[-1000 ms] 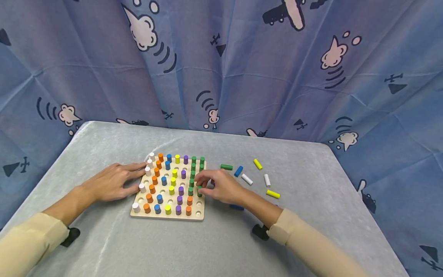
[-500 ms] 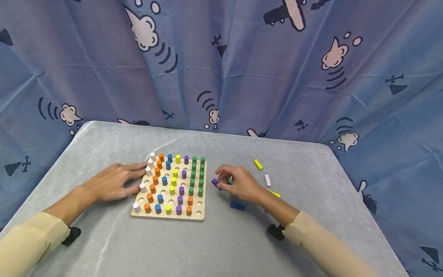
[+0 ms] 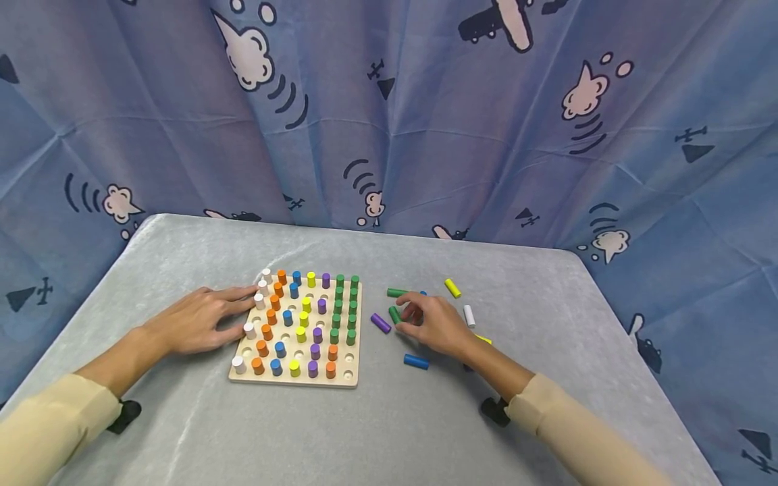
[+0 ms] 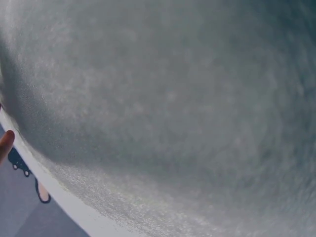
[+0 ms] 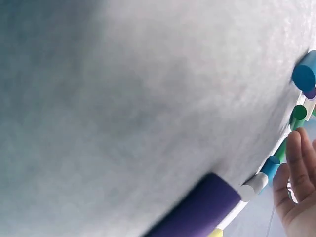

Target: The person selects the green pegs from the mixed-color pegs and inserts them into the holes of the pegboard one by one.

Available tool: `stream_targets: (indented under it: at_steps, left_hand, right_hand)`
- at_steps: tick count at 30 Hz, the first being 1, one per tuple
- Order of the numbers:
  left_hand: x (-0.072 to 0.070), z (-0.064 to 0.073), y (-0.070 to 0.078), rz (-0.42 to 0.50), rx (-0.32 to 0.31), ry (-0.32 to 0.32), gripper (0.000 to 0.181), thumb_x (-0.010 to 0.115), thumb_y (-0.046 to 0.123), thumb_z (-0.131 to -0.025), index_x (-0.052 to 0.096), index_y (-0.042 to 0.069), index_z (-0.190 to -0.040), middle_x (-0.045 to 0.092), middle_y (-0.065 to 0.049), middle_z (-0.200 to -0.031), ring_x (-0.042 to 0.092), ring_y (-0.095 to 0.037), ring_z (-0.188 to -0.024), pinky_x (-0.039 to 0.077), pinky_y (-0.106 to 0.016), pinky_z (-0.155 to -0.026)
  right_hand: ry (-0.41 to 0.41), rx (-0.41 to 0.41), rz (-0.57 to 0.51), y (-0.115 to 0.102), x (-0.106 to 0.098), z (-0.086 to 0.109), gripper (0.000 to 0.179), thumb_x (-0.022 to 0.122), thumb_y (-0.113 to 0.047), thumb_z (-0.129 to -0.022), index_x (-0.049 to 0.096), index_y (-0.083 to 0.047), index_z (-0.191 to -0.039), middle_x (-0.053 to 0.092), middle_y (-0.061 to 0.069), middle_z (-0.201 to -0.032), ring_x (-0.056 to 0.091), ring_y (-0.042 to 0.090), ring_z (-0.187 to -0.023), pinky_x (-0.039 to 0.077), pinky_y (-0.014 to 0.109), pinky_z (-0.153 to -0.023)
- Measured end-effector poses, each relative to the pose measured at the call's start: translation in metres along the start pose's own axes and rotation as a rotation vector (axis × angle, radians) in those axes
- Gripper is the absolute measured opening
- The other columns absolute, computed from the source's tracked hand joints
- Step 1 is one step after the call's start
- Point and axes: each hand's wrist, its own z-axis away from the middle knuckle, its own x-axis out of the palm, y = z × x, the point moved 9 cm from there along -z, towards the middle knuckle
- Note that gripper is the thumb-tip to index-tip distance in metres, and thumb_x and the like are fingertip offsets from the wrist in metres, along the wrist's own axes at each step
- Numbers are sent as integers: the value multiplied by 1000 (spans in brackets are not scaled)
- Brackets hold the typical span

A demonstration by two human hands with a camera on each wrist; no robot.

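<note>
In the head view a wooden pegboard (image 3: 292, 379) holds rows of upright white, orange, blue, yellow, purple and green pegs. My left hand (image 3: 197, 320) rests at the board's left edge with its fingers extended; only a fingertip (image 4: 6, 143) shows in the left wrist view. My right hand (image 3: 434, 324) is to the right of the board, thumb and fingers apart around the end of a loose green peg (image 3: 395, 315). A purple peg (image 3: 380, 323) lies between that hand and the board. In the right wrist view the right fingers (image 5: 296, 158) are parted, close to the green peg (image 5: 298, 113).
Loose pegs lie around the right hand: green (image 3: 397, 292), blue (image 3: 416, 362), white (image 3: 469, 316) and yellow (image 3: 452, 288). Another purple peg (image 5: 197, 210) looms large in the right wrist view. A patterned curtain (image 3: 389, 135) hangs behind the grey table (image 3: 292, 439).
My right hand has left a green peg upright in the board's right column and moved right, past the purple peg, to another loose green peg. The left hand stays at the board's edge.
</note>
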Motion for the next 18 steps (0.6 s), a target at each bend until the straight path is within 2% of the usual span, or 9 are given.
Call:
stream_targets:
  at_steps: [9, 18]
  left_hand:
    - [-2, 1, 1, 7, 1, 10, 49, 63, 31, -94, 61, 5, -136, 49, -10, -150, 60, -28, -122, 47, -51, -88]
    - [-3, 1, 1, 6, 2, 10, 49, 63, 31, -94, 61, 5, -136, 49, -10, -150, 60, -29, -122, 46, -53, -89]
  right_hand:
    - [-5, 17, 25, 3, 5, -2, 46, 83, -23, -82, 65, -7, -122, 68, -3, -85, 59, 9, -72, 48, 27, -66]
    - [-18, 62, 28, 6, 8, -5, 42, 82, -18, -82, 66, -9, -120, 66, -4, -83, 58, 9, -72, 48, 28, -68]
